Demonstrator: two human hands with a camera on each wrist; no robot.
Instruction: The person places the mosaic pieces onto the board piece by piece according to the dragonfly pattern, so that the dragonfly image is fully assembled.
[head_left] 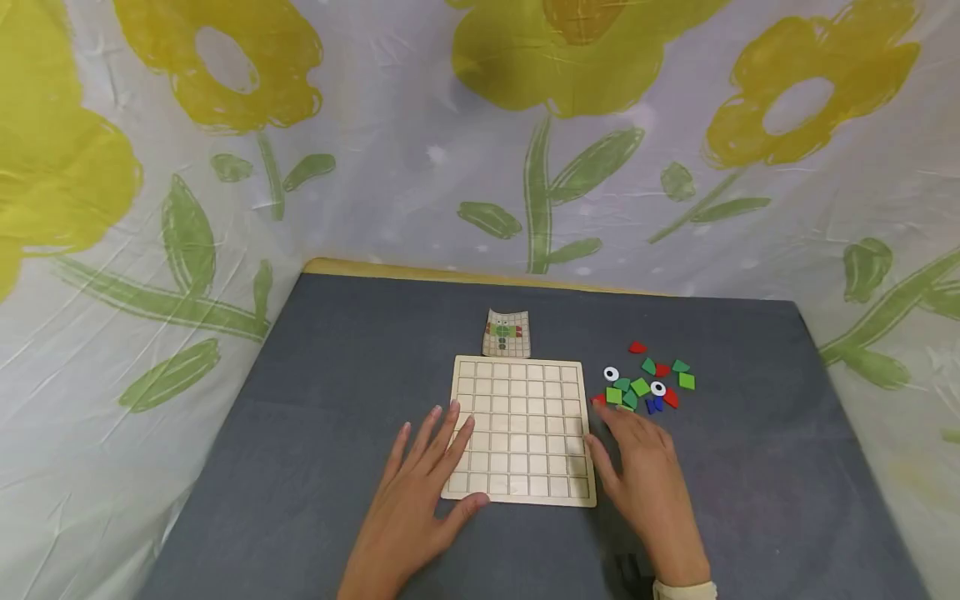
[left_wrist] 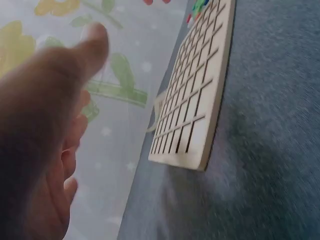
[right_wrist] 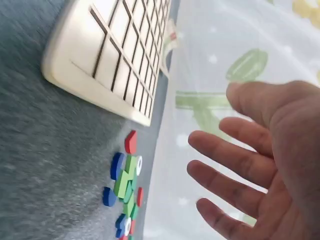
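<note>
A square wooden grid board (head_left: 528, 432) lies flat on the dark tabletop, its squares bare. Over its left edge hovers my left hand (head_left: 417, 504), fingers straight and spread; the left wrist view shows a gap between thumb and board. My right hand (head_left: 647, 467) is by the board's right edge with relaxed fingers, holding nothing in the right wrist view. Just beyond its fingertips in the head view are small loose pieces: a red piece (head_left: 671, 398), a green square (head_left: 686, 381), a white ring (head_left: 611, 374) and blue pieces (right_wrist: 117, 165), among several others.
A small curled pattern card (head_left: 506, 333) with a coloured figure on a grid stands at the board's far edge. Behind the tabletop (head_left: 360, 358) hangs a flower-printed cloth (head_left: 405, 183), which also covers both sides. A dark strap-like object (head_left: 633, 575) is beside the right wrist.
</note>
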